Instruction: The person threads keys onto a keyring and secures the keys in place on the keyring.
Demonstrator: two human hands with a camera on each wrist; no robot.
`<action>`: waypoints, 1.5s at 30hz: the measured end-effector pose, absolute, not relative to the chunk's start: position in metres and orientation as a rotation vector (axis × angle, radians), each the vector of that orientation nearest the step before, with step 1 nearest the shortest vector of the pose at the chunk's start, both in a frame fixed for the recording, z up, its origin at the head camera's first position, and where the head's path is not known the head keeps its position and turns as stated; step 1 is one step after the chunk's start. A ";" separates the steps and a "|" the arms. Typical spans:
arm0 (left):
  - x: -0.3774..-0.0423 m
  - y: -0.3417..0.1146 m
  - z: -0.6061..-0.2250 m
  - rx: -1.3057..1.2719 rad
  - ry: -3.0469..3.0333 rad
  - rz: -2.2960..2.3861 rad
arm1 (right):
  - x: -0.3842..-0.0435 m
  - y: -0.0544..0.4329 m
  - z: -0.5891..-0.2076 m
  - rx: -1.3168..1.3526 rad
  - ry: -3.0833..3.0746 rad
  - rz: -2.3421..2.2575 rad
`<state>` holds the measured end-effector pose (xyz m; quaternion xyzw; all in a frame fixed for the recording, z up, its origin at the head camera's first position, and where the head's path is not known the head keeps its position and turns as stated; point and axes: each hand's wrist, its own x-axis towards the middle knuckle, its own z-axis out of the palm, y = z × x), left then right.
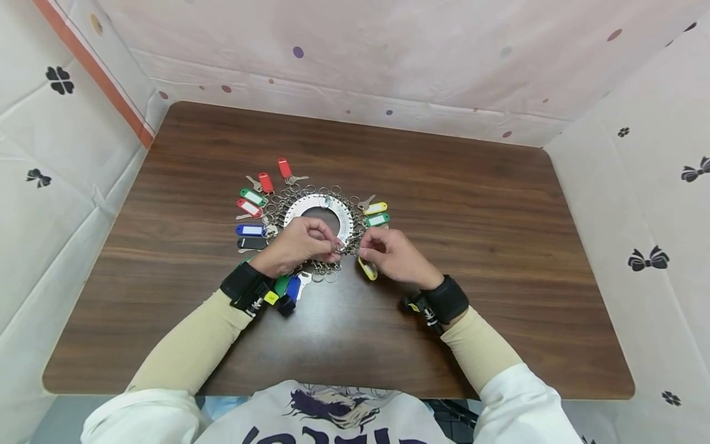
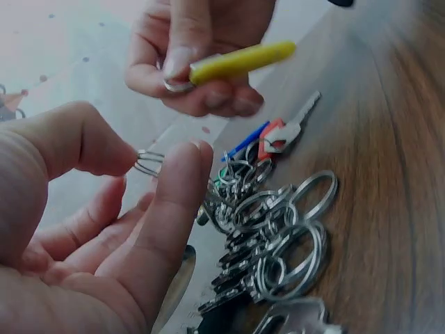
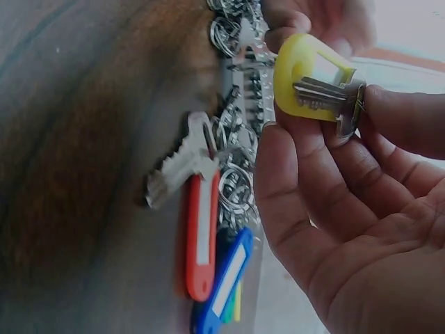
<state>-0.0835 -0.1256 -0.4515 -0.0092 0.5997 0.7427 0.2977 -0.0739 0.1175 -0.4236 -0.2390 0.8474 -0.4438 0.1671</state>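
Near the middle of the table a white round ring holder (image 1: pixel 346 217) lies flat, with many small metal rings around its edge. Over its near edge, my left hand (image 1: pixel 296 246) pinches a metal split ring (image 2: pixel 149 163) between thumb and finger. Just to the right, my right hand (image 1: pixel 402 256) grips a yellow key tag (image 3: pixel 288 78) by its ring end. A silver key (image 3: pixel 325 97) hangs on the same ring, against the tag. In the left wrist view the yellow tag is apart from the ring in my left hand.
Red tags (image 1: pixel 265 182), a blue tag (image 1: pixel 249 230) and a black tag (image 1: pixel 251 243), several with keys, fan out left of the holder. A yellow tag (image 1: pixel 376 208) and a green tag (image 1: pixel 377 219) lie right. Another blue tag (image 1: pixel 293 287) lies by my left wrist. Brown wooden table (image 1: pixel 499 246) surrounds them.
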 end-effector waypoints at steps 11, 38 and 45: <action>-0.080 -0.121 -0.449 -0.089 1.480 2.041 | -0.079 0.103 -0.428 -0.705 2.451 -1.235; -0.070 -0.112 -0.457 0.249 1.929 1.828 | -0.078 0.090 -0.423 -0.618 2.628 -1.154; -0.071 -0.107 -0.455 0.525 2.413 1.561 | -0.078 0.091 -0.420 -0.632 2.637 -1.138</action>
